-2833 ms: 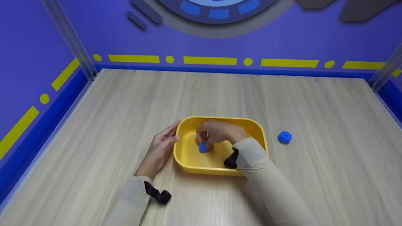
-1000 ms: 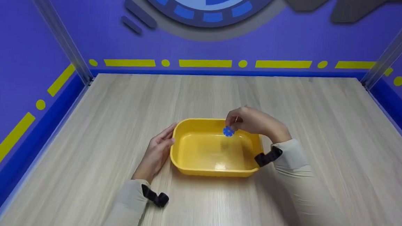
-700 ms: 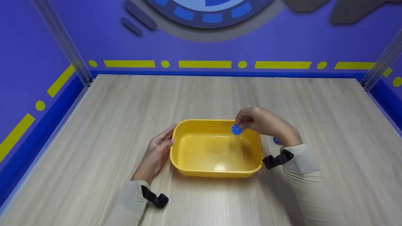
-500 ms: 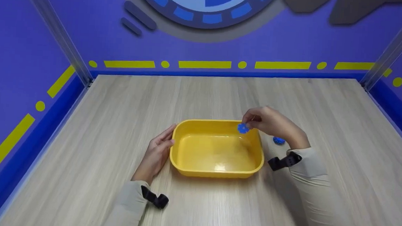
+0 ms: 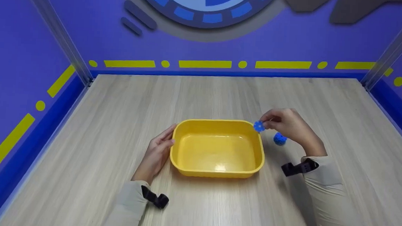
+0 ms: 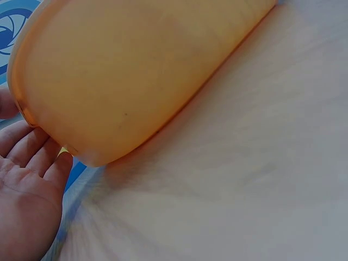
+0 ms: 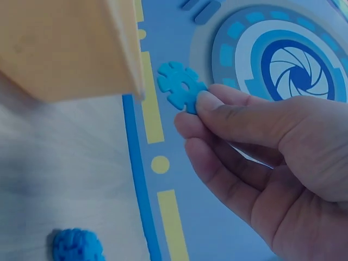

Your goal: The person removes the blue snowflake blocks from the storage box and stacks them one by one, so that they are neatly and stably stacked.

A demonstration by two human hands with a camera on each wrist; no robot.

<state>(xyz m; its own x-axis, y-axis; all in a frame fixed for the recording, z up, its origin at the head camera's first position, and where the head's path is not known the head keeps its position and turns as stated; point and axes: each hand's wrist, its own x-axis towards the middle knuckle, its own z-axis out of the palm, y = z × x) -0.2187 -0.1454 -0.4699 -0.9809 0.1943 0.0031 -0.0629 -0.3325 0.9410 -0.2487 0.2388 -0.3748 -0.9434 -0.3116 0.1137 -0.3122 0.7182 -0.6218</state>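
Observation:
A yellow plastic tub (image 5: pixel 216 149) stands on the table, its inside bare. My left hand (image 5: pixel 155 154) rests against the tub's left end, fingers fairly straight along the outer wall and thumb at the rim; in the left wrist view, the left hand (image 6: pixel 32 190) touches the tub's wall (image 6: pixel 125 76) with its fingertips. My right hand (image 5: pixel 289 125) pinches a blue notched snowflake disc (image 5: pixel 258 126) between thumb and forefinger, above the tub's far right corner. The same disc (image 7: pixel 182 87) shows a round centre hole in the right wrist view.
Just right of the tub, below the right hand, lies a small clump of blue notched discs (image 5: pixel 280 138). The wood-grain table (image 5: pixel 202 99) is bounded by blue walls (image 5: pixel 204 50) with yellow marks at the back and sides.
The right hand has lifted the blue disc out of the tub and carried it right and away, to the far right corner. My left hand has stayed at the tub's left end.

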